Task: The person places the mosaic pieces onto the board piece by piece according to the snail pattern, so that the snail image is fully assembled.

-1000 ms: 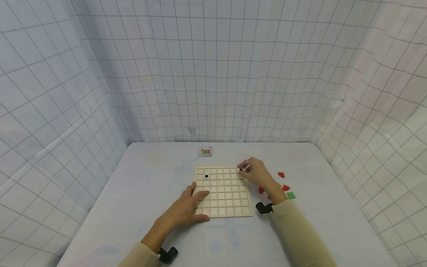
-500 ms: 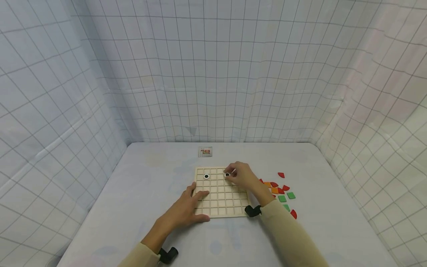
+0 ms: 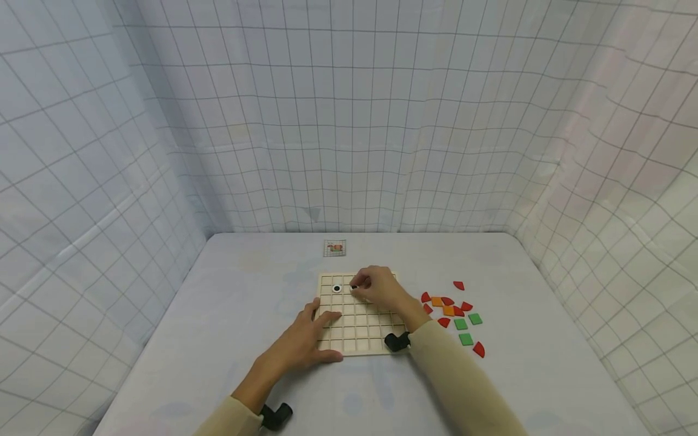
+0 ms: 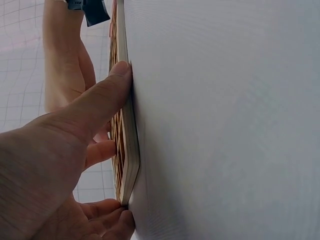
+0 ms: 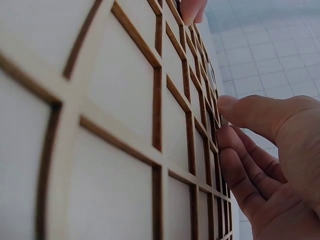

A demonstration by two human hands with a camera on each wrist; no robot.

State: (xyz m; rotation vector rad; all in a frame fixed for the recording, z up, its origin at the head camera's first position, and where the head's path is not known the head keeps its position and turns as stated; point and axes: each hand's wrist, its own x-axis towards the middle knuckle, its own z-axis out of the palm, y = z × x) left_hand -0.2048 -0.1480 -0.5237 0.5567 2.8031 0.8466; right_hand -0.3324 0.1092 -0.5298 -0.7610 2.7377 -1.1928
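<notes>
A pale wooden grid board [image 3: 357,345] lies on the table with rows of square cells. On its far left part sits a white tile with a black dot [image 3: 337,289]. My right hand [image 3: 382,289] is over the far middle of the board, thumb and fingertips pinching a second such tile [image 3: 354,287], mostly covered by the fingers. In the right wrist view those fingertips are right at the grid. My left hand [image 3: 305,339] is spread at the near left corner. Its thumb [image 4: 100,100] lies against the near edge, one finger reaches onto the grid, and others touch the left edge.
Right of the board lie several loose pieces: red wedges [image 3: 444,323], orange squares [image 3: 449,310] and green pieces [image 3: 475,318]. Behind the board lies a small card with a coloured picture on a grid [image 3: 334,248]. Grid-patterned curtains [image 3: 360,151] enclose the table's back and sides.
My right hand has moved left with the dotted tile, from the board's far right corner to near the other dotted tile. The loose pieces have come into view. The left hand stays put.
</notes>
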